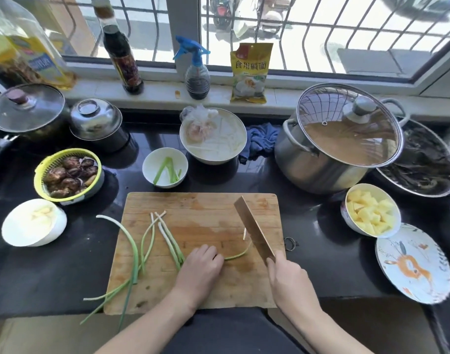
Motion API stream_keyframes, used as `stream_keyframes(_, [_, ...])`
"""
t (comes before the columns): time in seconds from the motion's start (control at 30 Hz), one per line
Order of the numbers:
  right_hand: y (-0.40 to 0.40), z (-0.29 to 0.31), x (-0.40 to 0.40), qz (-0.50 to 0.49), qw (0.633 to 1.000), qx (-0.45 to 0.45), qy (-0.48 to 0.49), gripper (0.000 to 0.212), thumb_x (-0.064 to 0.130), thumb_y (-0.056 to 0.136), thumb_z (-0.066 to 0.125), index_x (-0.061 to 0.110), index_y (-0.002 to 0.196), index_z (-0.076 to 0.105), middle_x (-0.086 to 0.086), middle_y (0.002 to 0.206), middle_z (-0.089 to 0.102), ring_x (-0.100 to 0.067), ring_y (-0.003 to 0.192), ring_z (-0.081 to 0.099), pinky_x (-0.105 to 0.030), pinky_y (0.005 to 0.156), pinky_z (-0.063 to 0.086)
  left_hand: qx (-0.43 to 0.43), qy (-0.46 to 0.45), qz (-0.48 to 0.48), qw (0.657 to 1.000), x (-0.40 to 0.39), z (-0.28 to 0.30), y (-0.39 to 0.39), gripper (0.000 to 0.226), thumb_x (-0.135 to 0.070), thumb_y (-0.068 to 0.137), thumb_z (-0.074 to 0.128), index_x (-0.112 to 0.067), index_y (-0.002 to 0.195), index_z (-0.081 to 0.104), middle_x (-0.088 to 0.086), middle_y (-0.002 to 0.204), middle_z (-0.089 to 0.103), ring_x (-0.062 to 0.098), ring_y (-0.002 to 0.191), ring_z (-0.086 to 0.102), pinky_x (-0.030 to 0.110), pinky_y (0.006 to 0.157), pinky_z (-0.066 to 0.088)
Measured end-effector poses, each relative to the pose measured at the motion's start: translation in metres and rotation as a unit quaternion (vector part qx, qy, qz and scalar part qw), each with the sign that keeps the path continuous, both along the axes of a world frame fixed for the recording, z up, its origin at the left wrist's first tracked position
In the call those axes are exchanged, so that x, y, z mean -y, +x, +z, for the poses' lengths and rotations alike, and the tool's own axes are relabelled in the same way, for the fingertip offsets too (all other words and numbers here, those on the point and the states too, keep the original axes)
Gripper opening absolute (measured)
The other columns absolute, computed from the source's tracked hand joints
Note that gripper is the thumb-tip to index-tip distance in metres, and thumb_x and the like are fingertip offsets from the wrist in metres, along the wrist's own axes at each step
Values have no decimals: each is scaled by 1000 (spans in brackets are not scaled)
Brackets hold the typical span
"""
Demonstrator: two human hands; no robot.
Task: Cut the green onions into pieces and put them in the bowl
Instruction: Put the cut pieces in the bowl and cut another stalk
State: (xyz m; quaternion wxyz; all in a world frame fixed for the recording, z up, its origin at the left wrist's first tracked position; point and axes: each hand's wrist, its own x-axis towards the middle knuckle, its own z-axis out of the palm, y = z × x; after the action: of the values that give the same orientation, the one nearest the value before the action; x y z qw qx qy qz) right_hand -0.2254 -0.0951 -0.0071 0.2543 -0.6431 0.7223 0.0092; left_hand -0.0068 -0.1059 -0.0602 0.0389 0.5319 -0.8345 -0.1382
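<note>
Several long green onions (147, 241) lie across the left half of the wooden cutting board (206, 208), their tips hanging over its front left corner. My left hand (202, 267) presses down on one thin green onion stalk (238, 255) that curves to the right. My right hand (286, 277) grips the handle of a cleaver (254, 229), its blade raised and tilted just right of that stalk. A small white bowl (165, 167) behind the board holds a few cut green pieces.
Around the board stand a yellow basket of mushrooms (68, 173), a white bowl (34, 222) at left, a bowl of potato cubes (370, 210), a patterned plate (413, 263), a large steel pot with glass lid (341, 139) and a steel bowl (213, 136). Bottles line the windowsill.
</note>
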Motion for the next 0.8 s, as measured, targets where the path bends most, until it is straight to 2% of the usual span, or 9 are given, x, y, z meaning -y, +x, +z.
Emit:
stream_keyframes(0.1, [-6,11,-7,11,1000,9,-15,23,41,104,36,23,90,40,-8,77,69,-43,76,64,-45,61,46,-28,19,68,997,4,-3,-9,24,-5,80,67,-16,102,67,1,94,61,23,86,54,34,71,46])
stream_keyframes(0.13, [-6,14,-10,15,1000,14,-9,23,41,104,36,24,89,38,-8,76,68,-43,76,63,-46,60,46,-34,19,87,995,2,-3,-5,23,-9,83,68,-17,105,66,1,95,60,24,87,54,36,73,46])
stream_keyframes(0.23, [-2,13,-22,27,999,27,17,25,44,103,34,26,85,32,-9,79,67,-43,77,62,-45,59,41,-31,24,127,991,-13,-4,27,16,-21,83,71,-20,97,63,-2,91,56,24,86,53,39,75,44])
stream_keyframes(0.37, [8,4,-30,13,999,25,31,25,42,103,34,25,84,31,-10,84,67,-45,81,61,-44,60,36,-9,12,160,987,-30,-7,74,14,-25,82,72,-23,87,59,-6,88,54,20,85,51,36,77,41])
stream_keyframes(0.47, [12,3,-25,3,999,25,21,27,40,103,35,24,82,31,-8,78,66,-45,77,60,-44,59,35,11,11,130,991,-31,-7,82,17,-30,81,72,-24,91,60,-5,88,54,21,87,52,37,80,40])
stream_keyframes(0.6, [13,6,-20,16,1000,13,5,24,41,103,34,26,85,32,-5,75,64,-42,74,61,-43,58,35,13,21,81,996,-23,-7,64,17,-23,79,75,-22,88,60,-3,86,54,22,83,51,36,74,43])
stream_keyframes(0.8, [1,14,-17,-70,997,24,16,23,38,104,37,22,87,39,-11,83,68,-44,83,61,-45,68,47,11,33,143,989,-26,-6,57,20,-14,79,74,-22,79,56,-5,78,51,21,74,48,35,65,40])
